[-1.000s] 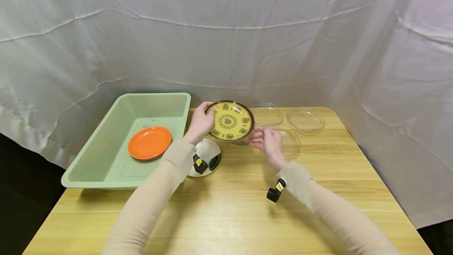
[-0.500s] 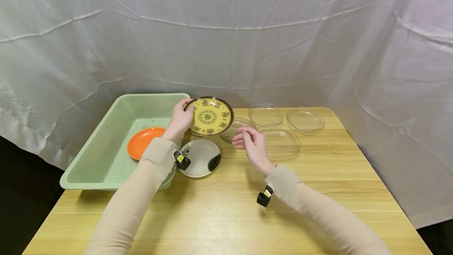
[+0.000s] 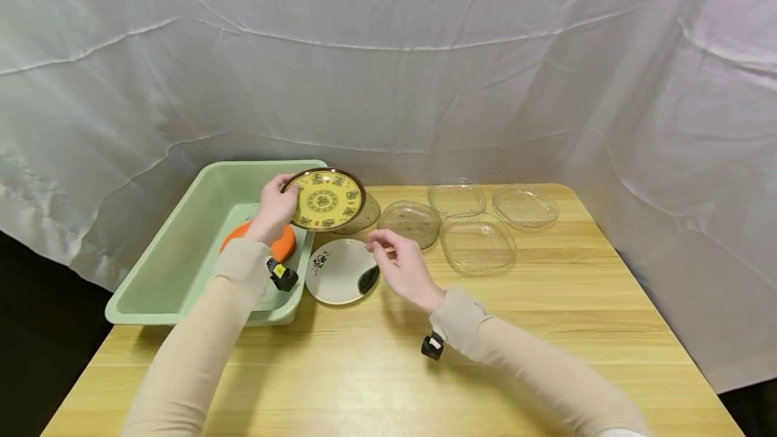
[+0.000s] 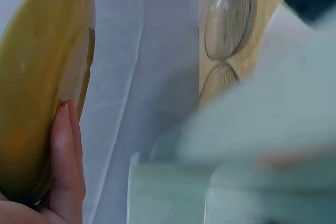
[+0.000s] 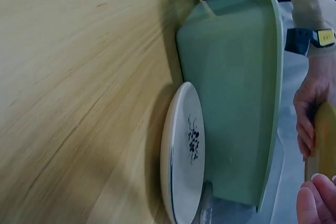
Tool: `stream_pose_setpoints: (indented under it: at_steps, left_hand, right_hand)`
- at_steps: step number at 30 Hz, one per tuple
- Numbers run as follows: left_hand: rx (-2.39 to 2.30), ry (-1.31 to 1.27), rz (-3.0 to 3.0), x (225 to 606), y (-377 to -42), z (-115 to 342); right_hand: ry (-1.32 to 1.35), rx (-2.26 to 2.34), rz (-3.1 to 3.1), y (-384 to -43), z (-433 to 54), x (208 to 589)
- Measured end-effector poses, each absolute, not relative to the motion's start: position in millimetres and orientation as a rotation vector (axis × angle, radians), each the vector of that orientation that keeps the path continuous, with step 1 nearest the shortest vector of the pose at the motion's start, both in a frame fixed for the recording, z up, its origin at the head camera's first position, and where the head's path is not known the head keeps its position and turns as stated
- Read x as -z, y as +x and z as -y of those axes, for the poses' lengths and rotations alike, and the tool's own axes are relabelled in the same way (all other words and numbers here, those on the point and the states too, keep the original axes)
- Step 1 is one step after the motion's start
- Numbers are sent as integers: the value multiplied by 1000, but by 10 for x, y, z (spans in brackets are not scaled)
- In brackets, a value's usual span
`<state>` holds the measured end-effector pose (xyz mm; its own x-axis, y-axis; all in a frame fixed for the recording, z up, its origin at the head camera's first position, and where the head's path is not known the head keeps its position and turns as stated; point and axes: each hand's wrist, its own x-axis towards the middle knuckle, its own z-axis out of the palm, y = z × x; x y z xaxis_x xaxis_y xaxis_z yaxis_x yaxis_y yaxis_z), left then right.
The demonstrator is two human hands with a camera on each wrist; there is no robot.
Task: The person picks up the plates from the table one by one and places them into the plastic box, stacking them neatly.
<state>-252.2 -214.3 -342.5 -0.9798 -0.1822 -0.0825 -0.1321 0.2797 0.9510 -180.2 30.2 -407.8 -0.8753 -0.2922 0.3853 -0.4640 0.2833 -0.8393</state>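
My left hand (image 3: 276, 209) grips the left rim of a yellow plate (image 3: 323, 200) with a brown edge and dark printed patterns, holding it up over the right side of the green basin (image 3: 209, 168). In the left wrist view, its fingers (image 4: 64, 156) press against the plate's yellow underside (image 4: 39, 77). An orange plate (image 3: 282, 245) lies in the basin, partly hidden by the left hand and wrist. My right hand (image 3: 405, 268) holds nothing, its fingers loosely bent near the right rim of a white plate (image 3: 340, 272) with a floral print and a dark green patch.
Several clear, textured dishes stand toward the back of the wooden table (image 3: 388, 369), among them a rounded clear dish (image 3: 478, 243) and another at the right (image 3: 525, 206). The white plate sits beside the basin's right wall. A grey curtain (image 3: 388, 86) hangs behind the table.
My left hand has carried the yellow plate leftward toward the basin. My right hand has come away from the plate's right side and moved left and down toward the white plate.
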Motion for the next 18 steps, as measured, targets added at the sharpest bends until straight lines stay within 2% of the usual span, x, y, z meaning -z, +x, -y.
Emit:
stream_pose_setpoints:
  at_steps: [18]
  left_hand:
    - [1905,405,2533,3528,-2415,2804]
  right_hand:
    - [1177,-1108,2351,-1611,226,4095]
